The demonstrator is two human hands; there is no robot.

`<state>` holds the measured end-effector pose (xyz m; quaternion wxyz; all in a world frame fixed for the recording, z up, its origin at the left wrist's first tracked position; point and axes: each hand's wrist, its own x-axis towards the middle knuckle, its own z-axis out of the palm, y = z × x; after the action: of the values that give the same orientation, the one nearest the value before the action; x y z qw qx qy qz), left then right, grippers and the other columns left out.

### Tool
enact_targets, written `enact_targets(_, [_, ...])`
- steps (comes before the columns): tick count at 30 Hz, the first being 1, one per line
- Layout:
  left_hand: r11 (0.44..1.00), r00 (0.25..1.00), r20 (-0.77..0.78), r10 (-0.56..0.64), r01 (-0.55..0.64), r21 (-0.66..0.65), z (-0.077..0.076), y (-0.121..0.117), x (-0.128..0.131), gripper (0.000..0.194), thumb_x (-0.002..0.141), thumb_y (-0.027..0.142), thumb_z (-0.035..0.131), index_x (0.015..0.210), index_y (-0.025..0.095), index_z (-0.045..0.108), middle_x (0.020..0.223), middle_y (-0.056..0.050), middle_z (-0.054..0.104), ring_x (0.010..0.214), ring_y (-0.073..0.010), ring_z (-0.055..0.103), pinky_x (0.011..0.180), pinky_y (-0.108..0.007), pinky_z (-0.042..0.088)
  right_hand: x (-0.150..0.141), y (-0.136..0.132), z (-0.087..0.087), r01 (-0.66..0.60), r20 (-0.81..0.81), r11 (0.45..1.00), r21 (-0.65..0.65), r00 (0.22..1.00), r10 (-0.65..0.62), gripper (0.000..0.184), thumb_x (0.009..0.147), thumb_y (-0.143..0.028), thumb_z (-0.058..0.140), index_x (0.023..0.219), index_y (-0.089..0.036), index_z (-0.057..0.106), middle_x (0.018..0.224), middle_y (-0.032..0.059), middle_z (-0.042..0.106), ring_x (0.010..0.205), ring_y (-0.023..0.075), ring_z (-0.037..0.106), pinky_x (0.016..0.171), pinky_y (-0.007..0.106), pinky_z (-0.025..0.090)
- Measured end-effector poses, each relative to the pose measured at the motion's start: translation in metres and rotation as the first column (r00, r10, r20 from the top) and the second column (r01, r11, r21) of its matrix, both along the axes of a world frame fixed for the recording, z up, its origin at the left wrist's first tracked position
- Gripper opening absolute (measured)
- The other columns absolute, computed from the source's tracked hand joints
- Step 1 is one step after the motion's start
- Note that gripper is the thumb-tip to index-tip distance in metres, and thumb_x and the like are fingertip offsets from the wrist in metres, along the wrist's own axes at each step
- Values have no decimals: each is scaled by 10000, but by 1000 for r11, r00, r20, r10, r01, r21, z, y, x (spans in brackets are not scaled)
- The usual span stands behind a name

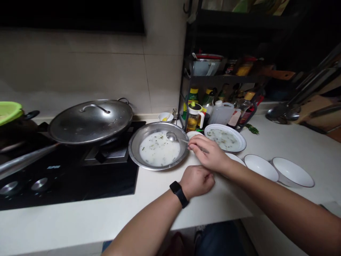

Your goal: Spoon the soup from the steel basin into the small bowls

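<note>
My right hand is closed around the handle of a metal spoon. The spoon's bowl is over the right part of a wide steel basin, which holds white, milky liquid with green bits floating in it. My left hand, with a black watch on the wrist, is curled into a fist just below the right hand, over the counter. I see nothing in its fingers. Partly hidden behind my right hand is a white dish. A ridged plate with similar liquid and green pieces stands beyond that hand.
Several white bowls line the counter at right. On the left, a lidded wok sits on the black stove. A small dish with something yellow, an oil jug and a rack of bottles stand behind.
</note>
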<state>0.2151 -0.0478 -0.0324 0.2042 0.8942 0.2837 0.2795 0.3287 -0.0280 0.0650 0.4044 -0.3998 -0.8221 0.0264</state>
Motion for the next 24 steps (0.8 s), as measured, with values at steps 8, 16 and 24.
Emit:
enact_targets(8, [998, 999, 13, -49, 49, 33, -4, 1, 2, 210, 870, 243, 562, 690, 185, 653, 721, -26, 732, 637, -151, 625, 597, -300, 380, -14, 13, -17, 111, -270, 914, -390, 935, -229, 165, 961, -301, 548, 867, -215, 653, 811, 49, 724, 744, 204, 727, 739, 351, 591])
enact_targets(16, [997, 998, 20, -64, 63, 36, -2, 1, 1, 213, 880, 223, 545, 697, 185, 646, 738, -33, 725, 672, -159, 638, 645, -293, 446, -24, 20, -18, -138, -647, 696, -704, 527, -550, 131, 831, -259, 711, 774, -183, 621, 600, 22, 674, 599, 201, 747, 567, 289, 639])
enact_targets(24, [998, 998, 20, -63, 63, 24, -3, 1, 1, 203, 882, 223, 557, 705, 192, 652, 756, -27, 723, 670, -152, 627, 647, -289, 449, -25, 16, -1, -230, -735, 714, -662, 388, -557, 110, 823, -143, 710, 766, -145, 616, 682, 27, 652, 560, 184, 742, 527, 262, 637])
